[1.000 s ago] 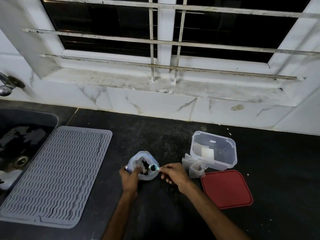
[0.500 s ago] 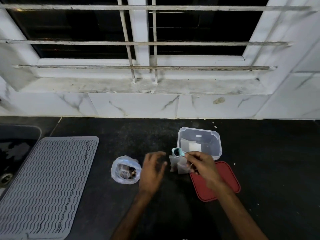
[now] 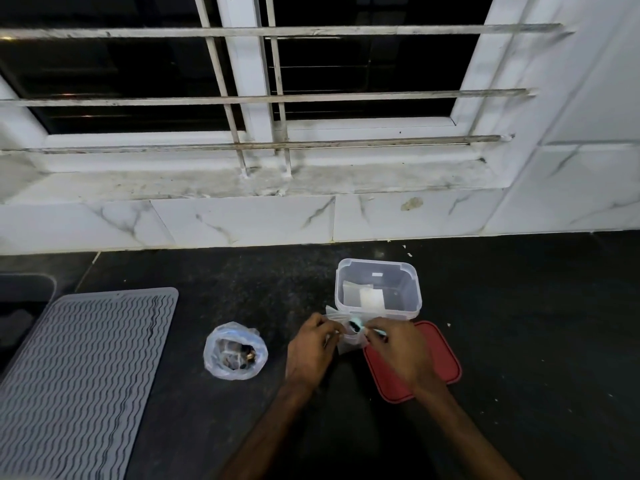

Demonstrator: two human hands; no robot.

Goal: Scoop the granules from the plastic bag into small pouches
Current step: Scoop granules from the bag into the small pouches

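The left hand (image 3: 313,348) has its fingers curled in and pinches the left edge of a small clear pouch (image 3: 350,344); the right hand (image 3: 398,349) pinches the handle of a small teal spoon (image 3: 356,325) between thumb and fingers. The spoon's bowl, dark with granules, sits at the pouch's mouth, right between the two hands; whether it touches the plastic cannot be told. The pouch stands just in front of a clear plastic box (image 3: 412,292), open at the top, with a few pale flat pieces lying inside (too blurred to say what they are). Under the right hand and wrist lies a red lid (image 3: 445,362), flat on the worktop (image 3: 194,427), its far corner close to the box. To the left of the left hand, near but apart from it, the plastic bag (image 3: 219,337) sits with its mouth rolled open; dark granules (image 3: 239,355) show at its bottom. Further left a grey ribbed mat (image 3: 79,375) lies flat, and beyond its far corner the edge of a dark sink (image 3: 24,289) shows. The worktop is black and speckled, with a few pale crumbs on its right part; behind it run white marbled tiles (image 3: 242,220), a stained window sill (image 3: 207,181) and metal bars (image 3: 242,98) across a dark window.
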